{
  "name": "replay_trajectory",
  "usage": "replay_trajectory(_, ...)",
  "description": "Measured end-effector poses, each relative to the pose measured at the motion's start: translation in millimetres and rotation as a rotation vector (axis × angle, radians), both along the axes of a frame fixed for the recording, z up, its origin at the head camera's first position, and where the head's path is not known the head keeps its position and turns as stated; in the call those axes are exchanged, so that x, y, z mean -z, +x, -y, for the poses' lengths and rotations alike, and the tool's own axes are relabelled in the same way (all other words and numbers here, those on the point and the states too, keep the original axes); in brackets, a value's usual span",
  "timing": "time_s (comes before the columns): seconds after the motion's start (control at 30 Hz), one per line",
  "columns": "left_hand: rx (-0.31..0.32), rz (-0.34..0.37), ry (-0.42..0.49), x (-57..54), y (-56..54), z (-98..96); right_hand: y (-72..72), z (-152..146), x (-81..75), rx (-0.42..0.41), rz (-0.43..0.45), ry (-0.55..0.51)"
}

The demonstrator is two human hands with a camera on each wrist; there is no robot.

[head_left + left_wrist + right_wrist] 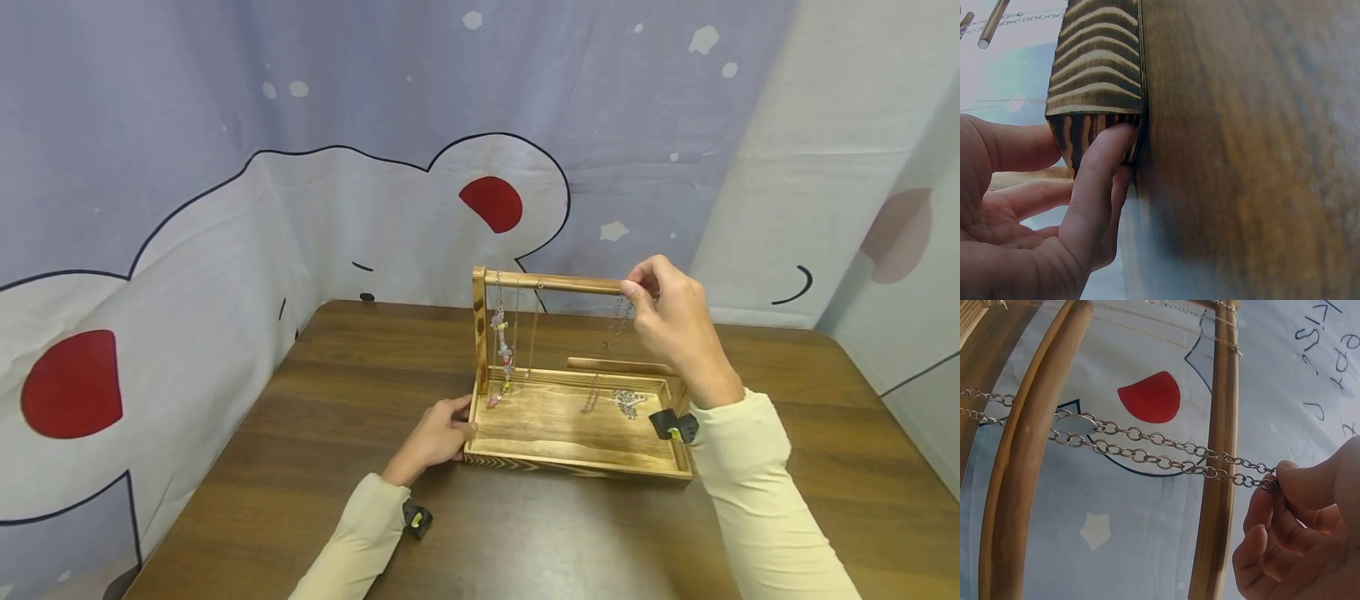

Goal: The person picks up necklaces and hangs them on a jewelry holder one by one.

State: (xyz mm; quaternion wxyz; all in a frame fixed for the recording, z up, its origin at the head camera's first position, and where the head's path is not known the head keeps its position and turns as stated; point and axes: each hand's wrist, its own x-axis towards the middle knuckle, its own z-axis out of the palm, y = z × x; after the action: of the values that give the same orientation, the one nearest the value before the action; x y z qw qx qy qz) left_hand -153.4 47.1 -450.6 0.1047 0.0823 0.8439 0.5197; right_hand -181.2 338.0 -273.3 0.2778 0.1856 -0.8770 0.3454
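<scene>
Two strands of a metal link chain are pinched between thumb and finger of the right hand at the wooden crossbar's right end, hanging below it. Under the crossbar's left end, the left hand grips the wooden tray, near a beaded necklace.

Head view: the right hand covers the right end of the crossbar, both sleeves run out of frame on the near side, and the silver chain heap toward the right of the tray is too small to count strands. Left wrist view: tabletop blurred, tray cut off by the picture's edge. Right wrist view: gripped chain disappears inside the right hand, which, like the curtain lettering, is cut off at right.
</scene>
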Motion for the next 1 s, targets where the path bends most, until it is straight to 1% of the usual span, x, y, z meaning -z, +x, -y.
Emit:
replay_trajectory(0.53, -0.001, -0.002, -0.011, -0.3, -0.7, -0.3, 0.7, -18.8, -2.5, 0.059, 0.049, -0.019)
replay_trajectory(0.8, 0.004, 0.014, -0.006, 0.3, -1.2, 0.3, 1.9, -30.0, -1.6, 0.083, 0.115, -0.031)
replay_trajectory(1.0, 0.01, 0.0, -0.004, 0.5, -0.8, 0.5, 1.3, -37.3, -2.2, 0.109, 0.12, -0.033)
